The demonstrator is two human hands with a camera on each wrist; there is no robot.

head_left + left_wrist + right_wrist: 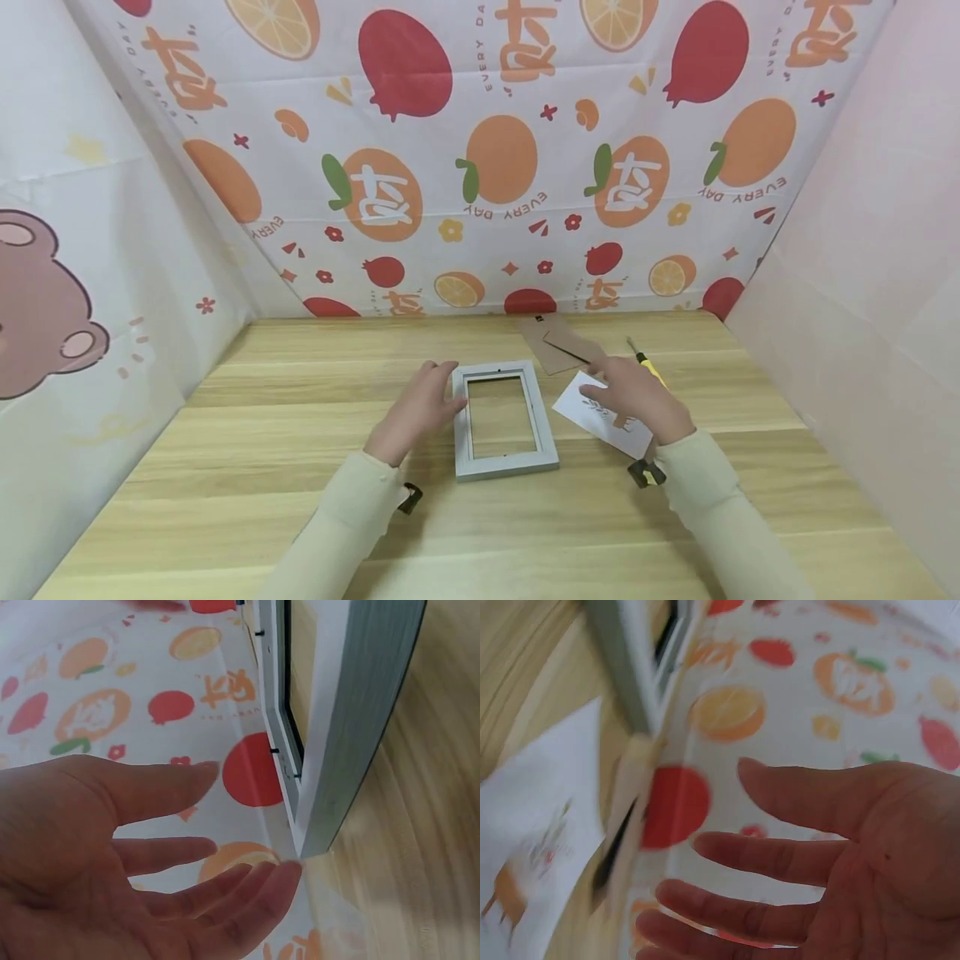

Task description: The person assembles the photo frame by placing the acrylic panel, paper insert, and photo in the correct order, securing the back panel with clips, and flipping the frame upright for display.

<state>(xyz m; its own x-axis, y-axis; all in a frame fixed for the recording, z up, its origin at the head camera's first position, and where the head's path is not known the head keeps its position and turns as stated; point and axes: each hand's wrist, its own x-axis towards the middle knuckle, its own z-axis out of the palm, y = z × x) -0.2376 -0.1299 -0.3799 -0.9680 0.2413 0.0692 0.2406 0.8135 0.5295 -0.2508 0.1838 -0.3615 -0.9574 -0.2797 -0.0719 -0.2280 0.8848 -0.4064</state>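
Note:
A pale grey picture frame [507,467] lies on the table, and the wood shows through its opening. Small dark tabs stand on its inner edge [274,751]. My left hand [412,412] is at the frame's left side, fingers extended and holding nothing; in the left wrist view its fingertips come close to a frame corner, contact uncertain. My right hand [641,398] hovers over a white card [588,410] printed with a brown animal. In the right wrist view the right hand's fingers [757,859] are spread, with nothing between them.
Behind the card lies a brown backing board [553,354] with a flap, partly hidden by my right hand. A yellow-and-black screwdriver [649,367] lies to its right. Fruit-printed cloth [450,250] closes off the table's back, and pale cloth hangs on both sides.

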